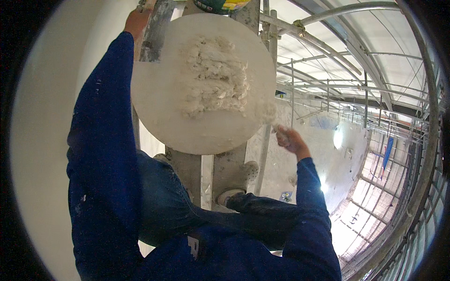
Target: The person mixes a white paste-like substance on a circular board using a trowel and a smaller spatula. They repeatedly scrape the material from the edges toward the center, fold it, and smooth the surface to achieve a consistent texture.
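Note:
At the upper left, my left hand (137,22) is closed on a plastering trowel with a wide, grey, smeared metal blade (158,35). The blade overlaps the upper left rim of a round white board (161,119). A rough heap of wet, off-white plaster (215,77) lies on the board's middle. Beyond the board's right edge, my right hand (291,141) is closed round the end of a small plaster-smeared tool (269,114). That tool's head is blurred against the board's rim, so its exact kind is unclear.
A dark green and yellow bucket (222,4) stands past the board's far edge. Below are grey scaffold planks (185,164) under my feet. A smooth pale wall (51,140) rises close on the left. Scaffold tubes (323,42) run along the right, above a lower floor.

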Motion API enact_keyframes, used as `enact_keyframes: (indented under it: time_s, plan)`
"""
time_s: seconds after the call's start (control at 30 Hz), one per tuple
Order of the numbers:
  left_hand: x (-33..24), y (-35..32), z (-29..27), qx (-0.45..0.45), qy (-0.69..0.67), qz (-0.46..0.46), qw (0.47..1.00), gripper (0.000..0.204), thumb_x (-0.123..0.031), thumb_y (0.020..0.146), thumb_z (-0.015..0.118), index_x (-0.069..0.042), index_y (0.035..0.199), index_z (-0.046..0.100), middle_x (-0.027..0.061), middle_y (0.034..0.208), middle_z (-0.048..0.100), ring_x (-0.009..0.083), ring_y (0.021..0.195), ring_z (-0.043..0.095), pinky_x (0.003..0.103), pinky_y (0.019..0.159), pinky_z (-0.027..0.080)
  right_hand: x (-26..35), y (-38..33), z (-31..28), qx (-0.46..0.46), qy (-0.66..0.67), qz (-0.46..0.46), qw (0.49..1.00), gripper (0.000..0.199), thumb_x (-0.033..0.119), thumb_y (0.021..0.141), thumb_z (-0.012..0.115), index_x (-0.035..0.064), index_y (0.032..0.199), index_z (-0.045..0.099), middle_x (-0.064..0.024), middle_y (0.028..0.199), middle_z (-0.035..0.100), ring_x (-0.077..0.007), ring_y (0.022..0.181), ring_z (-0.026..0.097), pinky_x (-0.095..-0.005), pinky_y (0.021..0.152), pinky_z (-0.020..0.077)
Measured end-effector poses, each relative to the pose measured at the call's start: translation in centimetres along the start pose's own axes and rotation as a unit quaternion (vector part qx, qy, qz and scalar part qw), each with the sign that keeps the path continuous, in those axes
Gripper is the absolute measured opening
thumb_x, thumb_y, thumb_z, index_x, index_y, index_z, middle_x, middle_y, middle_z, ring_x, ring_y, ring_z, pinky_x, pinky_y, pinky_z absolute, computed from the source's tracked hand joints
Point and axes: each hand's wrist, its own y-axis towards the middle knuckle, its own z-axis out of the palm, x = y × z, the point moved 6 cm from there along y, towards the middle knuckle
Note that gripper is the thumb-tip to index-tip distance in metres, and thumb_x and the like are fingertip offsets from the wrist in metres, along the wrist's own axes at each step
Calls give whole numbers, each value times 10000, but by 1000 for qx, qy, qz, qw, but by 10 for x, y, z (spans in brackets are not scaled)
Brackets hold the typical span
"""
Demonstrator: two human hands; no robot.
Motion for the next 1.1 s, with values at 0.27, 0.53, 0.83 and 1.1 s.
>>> enact_keyframes:
  time_s: [0.27,0.53,0.83,1.1]
  plan:
    - [21,3,27,46,-95,-82,991,491,-428,938,535,-17,1206,576,136,1022,657,234,936,611,362,844,472,-83,45,9,-103,75,5,992,281,339,959,526,70,898,584,4,570,474,-128,393,355,-269,464,315]
    - [-21,3,32,33,3,25,999,513,-451,945,496,11,1151,587,158,979,655,273,902,622,385,785,486,88,105,84,-176,-192,-81,962,296,308,887,658,13,863,642,-33,650,504,-152,531,483,-328,462,379]
    - [10,10,9,-5,-36,-61,997,580,-478,902,535,50,1130,604,238,985,651,365,917,619,436,811,472,87,87,317,-280,-823,-259,421,146,97,767,592,19,837,695,-162,855,655,-277,786,665,-387,602,528]
    - [-31,-7,24,40,-39,-35,998,493,-440,942,492,-4,1150,590,220,1053,632,378,999,590,442,886,461,58,31,310,-252,-844,-266,391,209,120,783,573,-15,931,632,-118,755,619,-258,687,663,-373,541,515]
